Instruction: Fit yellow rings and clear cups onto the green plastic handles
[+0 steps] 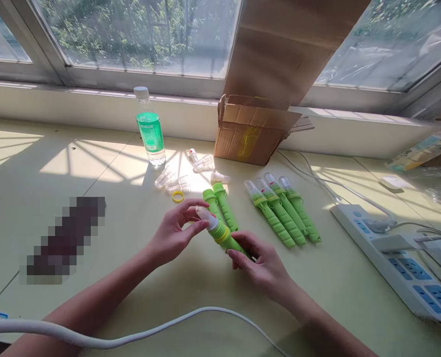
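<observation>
A green light stick (228,241) with a ribbed body, a yellow ring and a white collar lies tilted between my hands, clear end towards the left. My right hand (259,263) grips its lower green body. At the other end, my left hand (177,228) has thumb and fingers closed about the clear ribbed tip (202,213), where a bit of red shows. Just behind are two green handles (225,207) without clear caps, threads exposed. Several clear caps (178,184) and a loose yellow ring (178,197) lie further back.
Several capped green light sticks (283,210) lie in a row at right. Behind stand a bottle (151,131) and a cardboard box (252,131). A power strip (399,267) with plugs is at far right. A white cable (149,334) crosses the front; a blurred dark object (66,240) lies left.
</observation>
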Action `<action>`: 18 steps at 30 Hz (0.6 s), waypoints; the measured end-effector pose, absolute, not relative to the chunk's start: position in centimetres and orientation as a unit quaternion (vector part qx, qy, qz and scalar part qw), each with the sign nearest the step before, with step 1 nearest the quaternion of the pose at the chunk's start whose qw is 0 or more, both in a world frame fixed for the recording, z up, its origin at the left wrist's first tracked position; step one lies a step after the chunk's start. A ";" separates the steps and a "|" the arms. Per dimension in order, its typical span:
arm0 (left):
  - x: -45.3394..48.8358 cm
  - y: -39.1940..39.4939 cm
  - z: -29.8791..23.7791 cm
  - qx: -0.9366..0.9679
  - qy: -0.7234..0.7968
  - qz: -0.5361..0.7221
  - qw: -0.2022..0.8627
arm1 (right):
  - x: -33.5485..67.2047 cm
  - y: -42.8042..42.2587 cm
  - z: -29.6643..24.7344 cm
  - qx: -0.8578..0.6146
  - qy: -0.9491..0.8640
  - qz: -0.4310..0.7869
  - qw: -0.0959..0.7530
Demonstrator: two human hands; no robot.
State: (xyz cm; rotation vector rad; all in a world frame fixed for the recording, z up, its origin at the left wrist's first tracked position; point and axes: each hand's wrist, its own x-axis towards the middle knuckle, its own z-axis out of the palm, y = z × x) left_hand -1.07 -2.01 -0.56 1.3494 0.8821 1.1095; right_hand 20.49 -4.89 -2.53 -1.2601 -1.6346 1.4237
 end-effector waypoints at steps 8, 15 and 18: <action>-0.9 -2.2 -0.7 0.572 0.333 0.454 0.596 | 21.0 -4.9 -2.1 -0.385 -0.517 0.717 0.264; -0.9 -2.1 -1.0 0.557 0.356 0.467 0.587 | 20.2 -5.2 -2.5 -0.447 -0.565 0.628 0.297; -0.9 -2.1 -1.0 0.567 0.357 0.461 0.582 | 20.1 -5.1 -2.4 -0.468 -0.611 0.570 0.288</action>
